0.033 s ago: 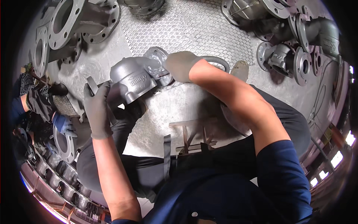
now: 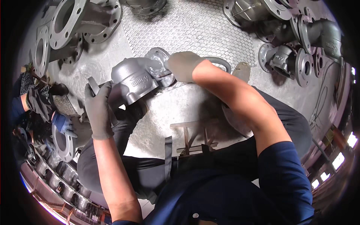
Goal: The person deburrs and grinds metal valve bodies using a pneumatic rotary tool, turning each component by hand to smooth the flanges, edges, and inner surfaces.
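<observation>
A grey cast-metal valve body (image 2: 132,77) with raised lettering lies tilted in front of me. Its left flange (image 2: 93,85) is in the grip of my left hand (image 2: 98,107), which wears a grey glove. My right hand (image 2: 184,66), also gloved, is closed against the smaller flanged end (image 2: 159,60) at the right of the casting. What sits inside that fist is hidden. From behind it a grey ribbed hose (image 2: 219,61) curves away to the right.
Large flanged castings (image 2: 103,20) stand at the upper left, more valve bodies (image 2: 283,60) at the upper right. Wire mesh (image 2: 187,28) covers the floor ahead. At the left, a co-worker's blue-gloved hand (image 2: 64,125) touches a flanged casting (image 2: 63,144). Several castings stand in rows (image 2: 67,187) at lower left.
The co-worker's hand and flanged casting have shifted slightly up and left. My right hand has edged slightly right; my left hand and the valve body look almost unchanged.
</observation>
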A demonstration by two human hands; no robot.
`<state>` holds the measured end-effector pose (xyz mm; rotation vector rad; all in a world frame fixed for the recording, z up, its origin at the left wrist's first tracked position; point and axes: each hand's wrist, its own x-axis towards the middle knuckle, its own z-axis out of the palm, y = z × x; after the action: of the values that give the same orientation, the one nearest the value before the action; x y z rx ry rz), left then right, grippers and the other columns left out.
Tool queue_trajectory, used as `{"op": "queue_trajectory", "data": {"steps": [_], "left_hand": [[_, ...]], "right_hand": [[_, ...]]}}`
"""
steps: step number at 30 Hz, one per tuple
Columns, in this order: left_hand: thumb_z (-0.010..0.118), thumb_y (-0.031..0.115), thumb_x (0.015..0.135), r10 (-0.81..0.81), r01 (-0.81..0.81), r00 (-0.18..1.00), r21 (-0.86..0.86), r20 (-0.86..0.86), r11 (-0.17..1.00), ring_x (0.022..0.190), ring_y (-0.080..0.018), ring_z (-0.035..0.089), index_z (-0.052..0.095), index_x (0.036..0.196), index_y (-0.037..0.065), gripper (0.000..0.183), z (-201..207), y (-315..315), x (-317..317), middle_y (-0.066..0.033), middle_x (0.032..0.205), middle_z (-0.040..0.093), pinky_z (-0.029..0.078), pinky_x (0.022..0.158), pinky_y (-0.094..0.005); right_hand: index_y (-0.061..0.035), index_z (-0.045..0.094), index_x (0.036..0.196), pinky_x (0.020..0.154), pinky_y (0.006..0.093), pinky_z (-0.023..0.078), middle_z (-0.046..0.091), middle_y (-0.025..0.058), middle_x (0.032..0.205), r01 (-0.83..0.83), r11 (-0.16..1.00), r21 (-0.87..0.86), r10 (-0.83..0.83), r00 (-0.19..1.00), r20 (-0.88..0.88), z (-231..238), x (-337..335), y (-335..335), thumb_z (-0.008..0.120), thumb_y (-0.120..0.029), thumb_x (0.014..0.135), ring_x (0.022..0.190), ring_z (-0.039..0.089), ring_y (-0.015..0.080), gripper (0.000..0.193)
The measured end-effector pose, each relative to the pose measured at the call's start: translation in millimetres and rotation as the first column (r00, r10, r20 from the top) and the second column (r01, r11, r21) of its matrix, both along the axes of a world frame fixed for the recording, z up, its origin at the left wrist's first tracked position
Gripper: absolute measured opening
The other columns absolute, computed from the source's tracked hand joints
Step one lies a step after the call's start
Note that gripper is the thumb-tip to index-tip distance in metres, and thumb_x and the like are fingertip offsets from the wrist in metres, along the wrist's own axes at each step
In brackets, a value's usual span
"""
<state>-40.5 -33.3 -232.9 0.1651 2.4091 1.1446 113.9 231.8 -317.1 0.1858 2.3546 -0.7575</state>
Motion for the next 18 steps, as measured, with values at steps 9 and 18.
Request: {"op": "queue_trajectory", "data": {"steps": [9, 18], "left_hand": [[0.085, 0.018, 0.095, 0.061, -0.065, 0.996, 0.065, 0.063, 0.996, 0.107, -0.0206, 0.073, 0.033, 0.165, -0.023, 0.097, 2.0, 4.6, 1.4, -0.0195, 0.122, 0.076, 0.058, 0.097, -0.0308], [0.075, 0.007, 0.098, 0.048, -0.051, 0.993, 0.028, 0.106, 0.998, 0.095, -0.0183, 0.076, 0.037, 0.171, -0.007, 0.083, 14.2, 12.7, 3.1, -0.0142, 0.12, 0.075, 0.062, 0.085, -0.0319]], "right_hand": [[-0.0074, 0.079, 0.124, 0.103, 0.0499, 0.06, 0.08, 0.0193, 0.122, -0.07, 0.997, 0.013, 0.069, 0.997, 0.035, 15.0, -11.6, 26.2, 0.063, -0.004, 0.098, 0.119, 0.076, 0.041, 0.031], [-0.0169, 0.07, 0.151, 0.106, 0.0475, 0.059, 0.079, 0.0197, 0.13, -0.223, 0.975, -0.011, 0.223, 0.968, 0.112, 16.8, -49.5, 33.3, 0.057, 0.003, 0.097, 0.123, 0.075, 0.0393, 0.059]]}}
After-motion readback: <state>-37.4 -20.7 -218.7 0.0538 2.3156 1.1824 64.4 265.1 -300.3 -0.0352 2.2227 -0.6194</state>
